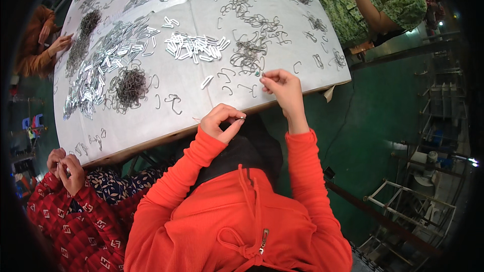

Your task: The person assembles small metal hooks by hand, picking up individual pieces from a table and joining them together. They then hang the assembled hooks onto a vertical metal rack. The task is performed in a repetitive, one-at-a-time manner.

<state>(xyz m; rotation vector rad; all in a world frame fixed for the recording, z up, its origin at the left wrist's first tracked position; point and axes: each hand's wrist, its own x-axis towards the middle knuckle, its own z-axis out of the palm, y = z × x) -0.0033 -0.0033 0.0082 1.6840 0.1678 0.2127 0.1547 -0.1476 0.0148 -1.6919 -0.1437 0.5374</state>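
Note:
Just off the table's front edge, my left hand (221, 122) pinches a small metal piece (243, 118) between thumb and fingertips; most of it is hidden. Over the table to the right, my right hand (283, 86) has its thumb and fingers pressed together, and what they hold, if anything, is too small to name. A tiny green spot (257, 73) shows at those fingertips. Close to them lie loose bent wire hooks (247, 88) and a tangled pile of wire hooks (248, 55). One shiny flat metal link (206, 81) rests between my two hands, farther in.
The white-covered table (186, 106) bears a heap of shiny metal links (194, 47), a larger spread (101, 70) and a dark wire pile (131, 88). Co-workers sit around: red patterned sleeves (85, 211) at left, an orange sleeve (33, 45) far left, green clothing (348, 10) far right.

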